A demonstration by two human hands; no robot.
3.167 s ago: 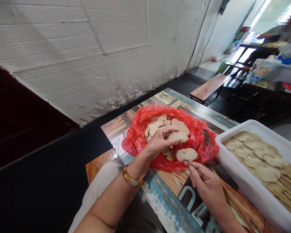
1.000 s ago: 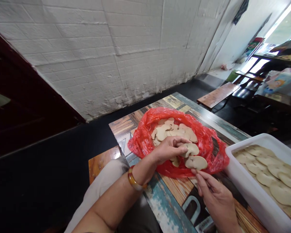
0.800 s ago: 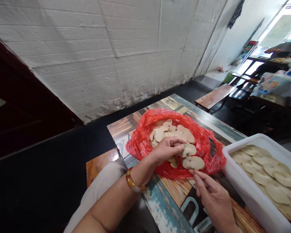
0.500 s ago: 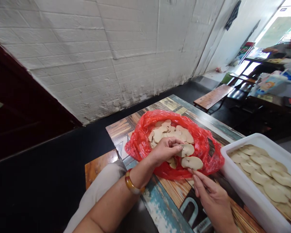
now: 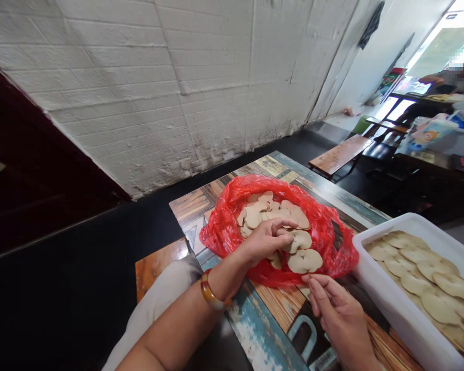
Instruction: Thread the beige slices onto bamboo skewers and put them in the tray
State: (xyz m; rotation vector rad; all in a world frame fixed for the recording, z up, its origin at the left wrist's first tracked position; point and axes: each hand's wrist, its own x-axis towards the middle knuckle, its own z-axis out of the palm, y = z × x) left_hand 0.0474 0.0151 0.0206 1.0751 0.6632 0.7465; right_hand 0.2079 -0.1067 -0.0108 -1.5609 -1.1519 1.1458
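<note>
My right hand [image 5: 338, 317] pinches a thin wooden skewer [image 5: 309, 275], mostly covered by the fingers. At the skewer's far end are two flat beige slices, a lower slice [image 5: 305, 261] and an upper slice [image 5: 300, 240], one above the other. My left hand [image 5: 268, 238] is at the upper slice, its thumb tip by the left edge and the index finger raised apart from the thumb. Other fingers are partly hidden. Beneath lies an open red plastic bag [image 5: 226, 211] with a heap of loose beige slices [image 5: 255, 212].
Right of the bag stands a white plastic tub [image 5: 382, 304] with overlapping skewered slices [image 5: 417, 268]. Bare skewers [image 5: 390, 345] lie beside it on the patterned table [image 5: 270, 304]. Beyond are a wooden bench [image 5: 342, 154] and, at the upper right, another person [image 5: 448, 80] at a table.
My left thumb and index finger have parted slightly at the upper slice. My right hand has shifted a little, turning the skewer more upright, and the lower slice has moved slightly left.
</note>
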